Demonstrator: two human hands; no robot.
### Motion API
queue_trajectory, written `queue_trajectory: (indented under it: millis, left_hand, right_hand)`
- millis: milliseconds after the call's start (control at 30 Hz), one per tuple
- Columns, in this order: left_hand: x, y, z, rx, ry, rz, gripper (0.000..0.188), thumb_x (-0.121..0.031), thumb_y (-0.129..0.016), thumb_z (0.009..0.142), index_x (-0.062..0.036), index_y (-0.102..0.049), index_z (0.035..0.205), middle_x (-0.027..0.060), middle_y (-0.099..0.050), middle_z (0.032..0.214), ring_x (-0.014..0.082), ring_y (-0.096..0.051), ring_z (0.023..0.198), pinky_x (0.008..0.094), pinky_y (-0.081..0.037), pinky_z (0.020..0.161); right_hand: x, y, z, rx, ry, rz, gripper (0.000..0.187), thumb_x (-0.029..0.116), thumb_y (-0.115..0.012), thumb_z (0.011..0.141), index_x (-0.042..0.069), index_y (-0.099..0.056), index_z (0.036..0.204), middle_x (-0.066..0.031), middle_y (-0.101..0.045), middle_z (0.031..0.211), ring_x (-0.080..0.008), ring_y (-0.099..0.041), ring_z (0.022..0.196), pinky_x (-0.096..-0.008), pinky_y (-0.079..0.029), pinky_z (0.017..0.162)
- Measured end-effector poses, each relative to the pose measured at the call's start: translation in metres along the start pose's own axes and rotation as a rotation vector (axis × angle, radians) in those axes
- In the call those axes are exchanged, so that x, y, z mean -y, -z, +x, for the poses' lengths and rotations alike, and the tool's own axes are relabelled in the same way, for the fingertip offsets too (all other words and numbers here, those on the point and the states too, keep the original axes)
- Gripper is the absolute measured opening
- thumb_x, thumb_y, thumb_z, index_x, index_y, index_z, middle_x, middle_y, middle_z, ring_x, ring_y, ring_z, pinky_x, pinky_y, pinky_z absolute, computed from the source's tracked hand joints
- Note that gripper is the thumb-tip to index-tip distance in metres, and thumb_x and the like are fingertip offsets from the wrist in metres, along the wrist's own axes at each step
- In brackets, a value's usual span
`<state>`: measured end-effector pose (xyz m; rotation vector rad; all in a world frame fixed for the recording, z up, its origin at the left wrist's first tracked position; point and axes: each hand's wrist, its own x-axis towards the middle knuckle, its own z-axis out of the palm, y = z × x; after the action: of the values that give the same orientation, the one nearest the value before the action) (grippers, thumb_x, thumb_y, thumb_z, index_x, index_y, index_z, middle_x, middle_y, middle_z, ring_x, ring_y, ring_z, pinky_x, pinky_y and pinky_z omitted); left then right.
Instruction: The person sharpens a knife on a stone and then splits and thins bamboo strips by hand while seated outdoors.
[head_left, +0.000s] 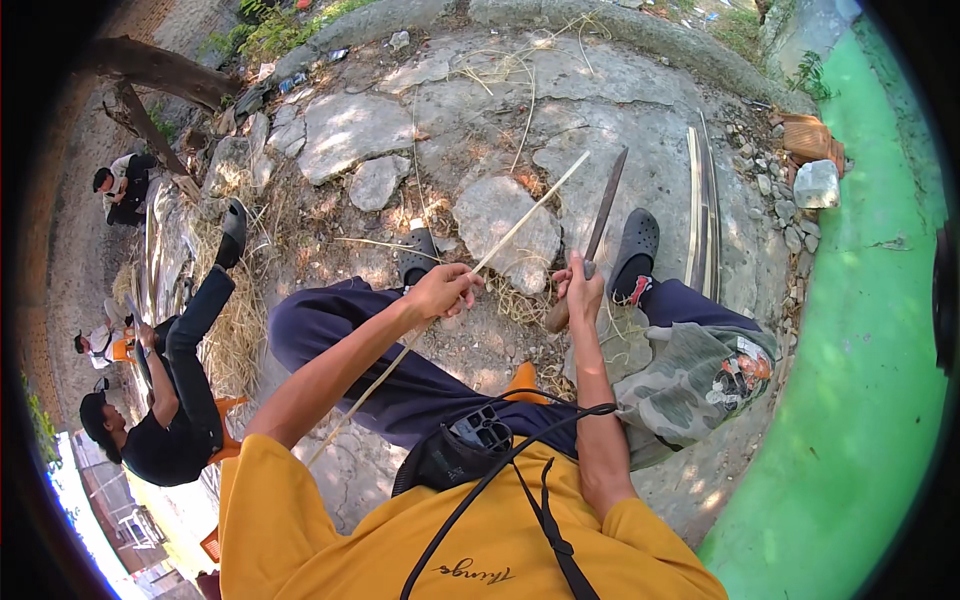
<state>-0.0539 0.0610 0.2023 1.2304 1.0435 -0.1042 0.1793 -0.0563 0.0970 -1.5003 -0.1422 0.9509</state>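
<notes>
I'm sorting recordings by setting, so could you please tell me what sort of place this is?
Probably an outdoor yard used as a makeshift work area: cracked concrete ground, a green wall along the right, and straw-like scraps heaped on the left, all in daylight.

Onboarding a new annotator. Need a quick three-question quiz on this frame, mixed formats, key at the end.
1. Multiple choice: what does the left hand hold?
A) a hammer
B) a long pale strip
C) a rope coil

2. True or false: the right hand grips a knife whose blade points away from the person's body.

3. Fill in: the long slats lie on the ground to the ____ of the dark clog on the right foot.

Key: 1. B; 2. True; 3. right
</notes>
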Motion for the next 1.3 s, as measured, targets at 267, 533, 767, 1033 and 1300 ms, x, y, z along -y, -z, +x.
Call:
queue_trajectory:
  millis: [267,533,767,1033,1300]
  left_hand:
    - [0.054,-0.018,0.047,-0.064,0.102,-0.21,0.026,-0.026,-0.044,0.107,-0.007,-0.057,0.12,0.0005,-0.053,0.075,0.0088,-0.054,0.051,0.0241,-0.047,0.046]
    - [0.096,-0.009,0.078,-0.017,0.124,-0.366,0.032,-0.023,-0.045,0.106,0.0035,-0.053,0.122,0.0092,-0.062,0.089,0.0177,-0.066,0.062,0.0305,-0.059,0.053]
    - [0.092,-0.007,0.07,-0.062,0.359,-0.266,0.051,-0.036,-0.057,0.1,0.0099,-0.049,0.121,0.0183,-0.058,0.105,0.0256,-0.071,0.08,0.0377,-0.065,0.061]
    - [0.103,-0.008,0.029,0.19,0.371,0.097,0.041,-0.03,-0.055,0.102,0.0101,-0.057,0.11,0.0138,-0.067,0.087,0.0257,-0.07,0.058,0.0378,-0.063,0.055]
    - [0.089,-0.027,0.018,-0.001,0.179,-0.015,0.026,-0.019,-0.052,0.101,0.0038,-0.062,0.109,0.0049,-0.062,0.075,0.0133,-0.059,0.047,0.028,-0.042,0.039]
  right_hand:
    - [-0.035,0.005,-0.023,0.127,0.324,-0.669,0.038,0.037,-0.069,0.088,-0.001,-0.064,0.085,-0.0156,-0.065,0.065,-0.0296,-0.066,0.061,-0.0412,-0.05,0.06]
    - [-0.058,-0.006,-0.037,0.366,0.268,-0.89,0.037,0.037,-0.073,0.082,0.002,-0.064,0.089,-0.0184,-0.067,0.07,-0.0376,-0.067,0.065,-0.0441,-0.05,0.06]
    - [-0.081,-0.004,-0.042,0.366,0.225,-0.944,0.035,0.034,-0.072,0.082,0.001,-0.063,0.088,-0.0198,-0.065,0.069,-0.0382,-0.066,0.066,-0.0452,-0.049,0.06]
    - [-0.084,-0.004,-0.033,0.332,0.187,-0.928,0.037,0.035,-0.071,0.082,0.0,-0.064,0.092,-0.0214,-0.067,0.073,-0.0377,-0.067,0.067,-0.0445,-0.05,0.063]
    - [-0.072,-0.005,-0.038,0.342,0.219,-0.917,0.036,0.035,-0.07,0.083,0.001,-0.063,0.092,-0.0187,-0.066,0.07,-0.0357,-0.066,0.064,-0.0435,-0.05,0.06]
